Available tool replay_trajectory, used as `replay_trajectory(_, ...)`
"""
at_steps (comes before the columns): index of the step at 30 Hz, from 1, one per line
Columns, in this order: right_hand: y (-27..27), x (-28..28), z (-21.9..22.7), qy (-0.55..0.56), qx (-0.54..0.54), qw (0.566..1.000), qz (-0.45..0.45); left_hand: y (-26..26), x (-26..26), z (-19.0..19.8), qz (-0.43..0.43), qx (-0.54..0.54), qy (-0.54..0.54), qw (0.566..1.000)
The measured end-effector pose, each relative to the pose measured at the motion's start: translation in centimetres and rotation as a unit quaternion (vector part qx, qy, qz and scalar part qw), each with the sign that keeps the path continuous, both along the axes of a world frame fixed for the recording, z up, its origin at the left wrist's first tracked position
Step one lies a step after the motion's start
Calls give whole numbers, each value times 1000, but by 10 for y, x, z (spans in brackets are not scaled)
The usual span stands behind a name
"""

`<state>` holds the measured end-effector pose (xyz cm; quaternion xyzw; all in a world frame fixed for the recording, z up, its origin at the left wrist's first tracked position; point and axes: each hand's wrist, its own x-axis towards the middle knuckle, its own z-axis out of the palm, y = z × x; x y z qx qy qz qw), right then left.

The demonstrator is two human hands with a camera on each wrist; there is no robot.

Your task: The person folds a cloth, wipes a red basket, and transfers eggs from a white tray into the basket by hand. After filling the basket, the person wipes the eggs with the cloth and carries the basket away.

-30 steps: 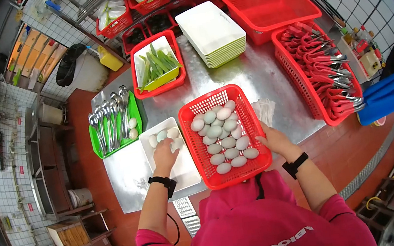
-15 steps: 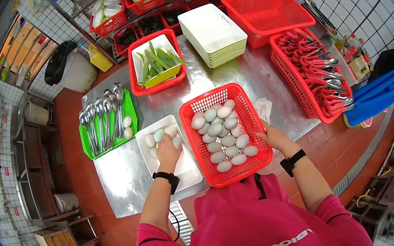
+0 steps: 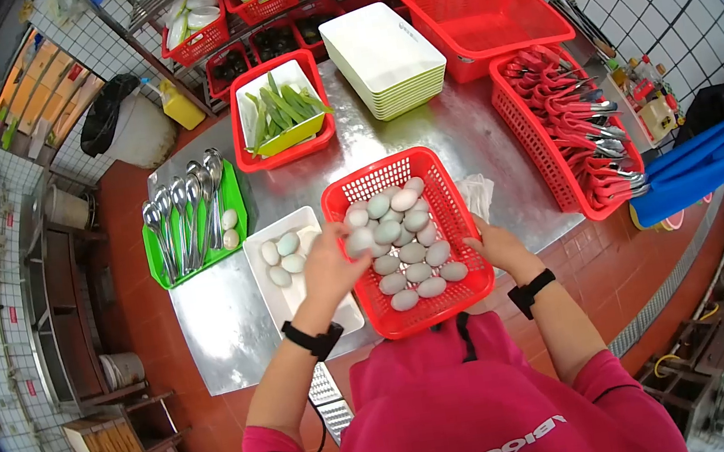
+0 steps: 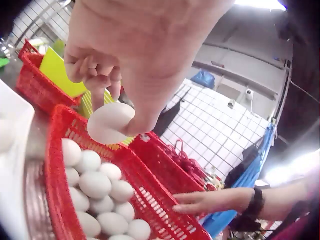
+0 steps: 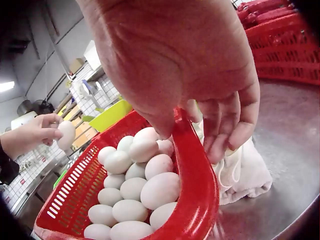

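Observation:
My left hand (image 3: 332, 262) pinches a pale egg (image 4: 111, 123) between thumb and fingertips, above the left side of a red plastic basket (image 3: 429, 319). Several whitish and grey-green eggs (image 3: 413, 251) lie inside that basket. On the opposite side, my right hand (image 3: 502, 249) grips the basket's right rim, the thumb inside and the fingers outside, as the right wrist view shows. Left of the basket stands a shallow white tray (image 3: 295, 297) with several eggs (image 3: 291, 265) grouped toward its far end.
A green tray (image 3: 239, 192) bears metal spoons (image 3: 195, 211) and two eggs (image 3: 231, 228). Behind are green vegetables (image 3: 279, 113) in a container, stacked white trays (image 3: 380, 50) and a large red basin (image 3: 490, 17). Red-handled utensils (image 3: 568, 126) fill a basket at right; a folded cloth (image 5: 250, 175) lies beside the egg basket.
My left hand has moved right from the white tray to above the red basket, carrying an egg. The right hand stays at the basket's right rim. The head view has shifted slightly.

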<state>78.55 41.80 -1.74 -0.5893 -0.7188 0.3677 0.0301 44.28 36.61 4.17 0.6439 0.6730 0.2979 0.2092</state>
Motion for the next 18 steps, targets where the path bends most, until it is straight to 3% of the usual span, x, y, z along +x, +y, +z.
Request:
replay_trajectory(6, 0, 4, -4, 7, -2, 1000, 4, 6, 56, -47, -137, -83, 125, 979)
replay_trajectory(7, 1, 5, -7, 18, 2, 1000, 6, 7, 58, -54, -155, -53, 141, 976)
replay_trajectory(12, 2, 7, -9, 34, 2, 999, 11, 9, 60, -80, -165, -37, 198, 966)
replay_trajectory(18, 5, 8, -12, 24, -3, 1000, 17, 11, 63, -81, -148, -35, 250, 956)
